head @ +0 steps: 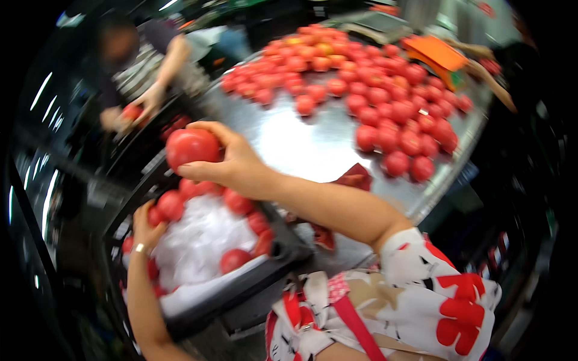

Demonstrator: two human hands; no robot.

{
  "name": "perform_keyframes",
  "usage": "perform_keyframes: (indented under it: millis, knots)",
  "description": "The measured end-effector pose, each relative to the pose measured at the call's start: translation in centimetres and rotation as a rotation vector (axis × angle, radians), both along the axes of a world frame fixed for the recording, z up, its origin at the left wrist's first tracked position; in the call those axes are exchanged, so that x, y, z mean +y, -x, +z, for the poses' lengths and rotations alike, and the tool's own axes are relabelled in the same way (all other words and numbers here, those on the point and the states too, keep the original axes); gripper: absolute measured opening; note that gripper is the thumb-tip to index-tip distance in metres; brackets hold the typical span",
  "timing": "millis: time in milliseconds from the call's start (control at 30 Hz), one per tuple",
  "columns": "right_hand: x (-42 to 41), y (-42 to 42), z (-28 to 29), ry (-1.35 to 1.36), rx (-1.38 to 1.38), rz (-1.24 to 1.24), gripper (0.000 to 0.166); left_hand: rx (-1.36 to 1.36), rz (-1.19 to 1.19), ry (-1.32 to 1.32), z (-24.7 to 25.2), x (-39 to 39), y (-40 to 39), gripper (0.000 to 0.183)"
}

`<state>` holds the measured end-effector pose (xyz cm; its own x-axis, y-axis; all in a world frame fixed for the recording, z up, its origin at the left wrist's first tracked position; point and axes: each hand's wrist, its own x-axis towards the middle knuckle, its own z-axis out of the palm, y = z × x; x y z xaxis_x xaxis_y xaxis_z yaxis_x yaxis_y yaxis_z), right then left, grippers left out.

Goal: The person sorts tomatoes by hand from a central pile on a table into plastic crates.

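My right hand (pixel 230 160) grips a large red tomato (pixel 192 148) between thumb and fingers, above the far rim of a black plastic crate (pixel 216 298). Inside the crate, red tomatoes (pixel 170 205) line the sides around crumpled white, translucent plastic wrapping (pixel 203 239). Down at the crate's left side is my left hand (pixel 146 228), its thumb and fingers around a small visible part of a tomato (pixel 156 216). Whether it grips that tomato is not clear. A white sheet (pixel 212 286) lies along the near inner wall.
A shiny metal table (pixel 298 140) holds many loose tomatoes (pixel 397 108). Dark red cloth-like pieces (pixel 354 178) lie at its near edge. Across at left, another person's hands (pixel 151 99) handle a tomato over a dark crate. At right, another person holds an orange container (pixel 435 56).
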<state>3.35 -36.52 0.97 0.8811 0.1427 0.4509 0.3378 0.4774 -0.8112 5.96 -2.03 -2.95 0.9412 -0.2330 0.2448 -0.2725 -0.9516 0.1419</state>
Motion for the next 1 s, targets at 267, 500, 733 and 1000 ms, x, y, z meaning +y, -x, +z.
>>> perform_keyframes:
  millis: [267,500,733,1000]
  knots:
    - [-14.4,1.2,-12.5,-0.199,0.415,-0.676,0.060,-0.004,0.108,-0.053,0.0,-2.0,-0.3,0.055]
    - [-28.4,6.0,-15.7,-0.100,0.495,-1.312,0.075,-0.066,0.127,0.022,1.5,-2.4,-0.8,0.052]
    - [-26.4,3.8,-9.5,-0.043,0.299,-0.897,0.045,0.543,-0.076,1.236,4.9,-3.9,-1.2,0.034]
    - [-5.9,0.6,1.0,0.399,-0.107,-0.108,0.021,0.709,0.076,1.536,7.2,-10.6,3.9,0.055]
